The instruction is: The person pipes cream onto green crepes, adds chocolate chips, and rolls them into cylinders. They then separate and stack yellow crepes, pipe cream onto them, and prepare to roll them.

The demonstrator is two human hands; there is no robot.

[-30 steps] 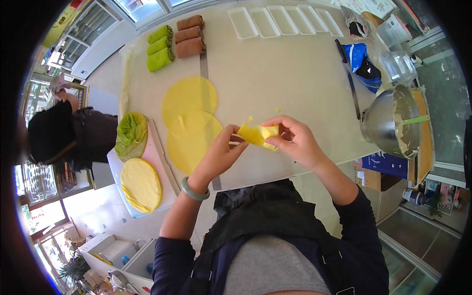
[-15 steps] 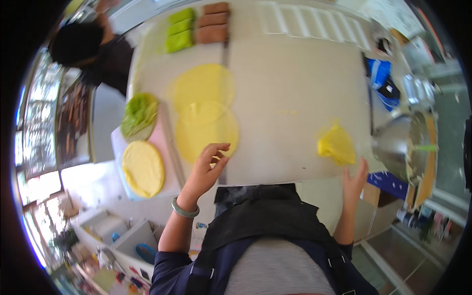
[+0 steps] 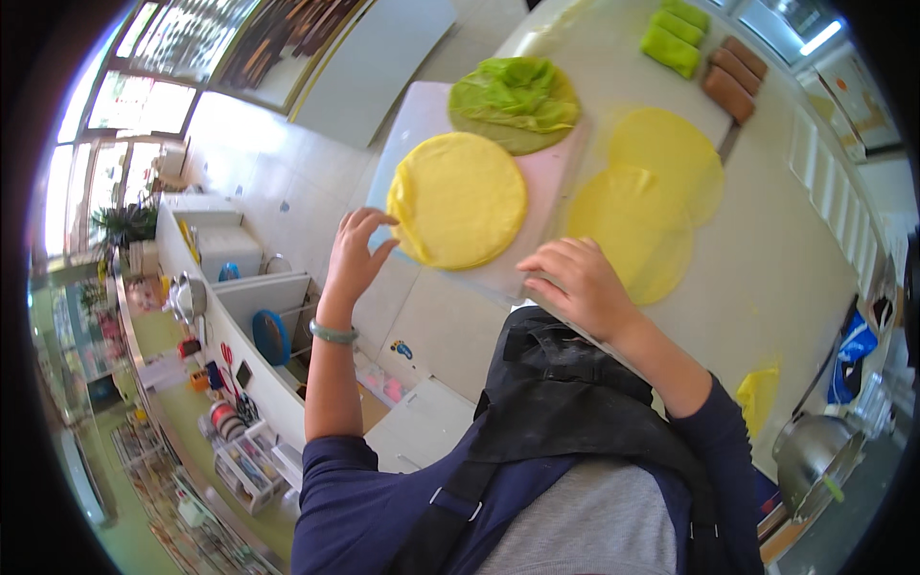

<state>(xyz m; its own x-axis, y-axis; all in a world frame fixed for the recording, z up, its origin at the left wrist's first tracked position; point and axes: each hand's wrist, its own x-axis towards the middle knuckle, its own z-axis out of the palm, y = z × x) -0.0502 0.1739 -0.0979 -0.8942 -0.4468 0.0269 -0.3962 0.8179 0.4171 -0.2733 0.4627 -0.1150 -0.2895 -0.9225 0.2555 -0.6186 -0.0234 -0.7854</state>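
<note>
Now left hand [image 3: 356,251] open at yellow crepe stack [image 3: 458,199] edge, right hand [image 3: 578,285] empty on board [image 3: 546,182] rim

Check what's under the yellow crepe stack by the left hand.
The yellow crepe stack sits on a pale pink board, its near edge overhanging toward the left hand. A green crepe stack lies behind it on the same board. Anything between stack and board is covered.

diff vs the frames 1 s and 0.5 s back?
Both hands let go of the folded yellow piece, now lying on the table. The left hand moved left to the edge of the yellow crepe stack; the right hand rests at the board's near edge. The flat crepes, green stack and rolls are unchanged.
</note>
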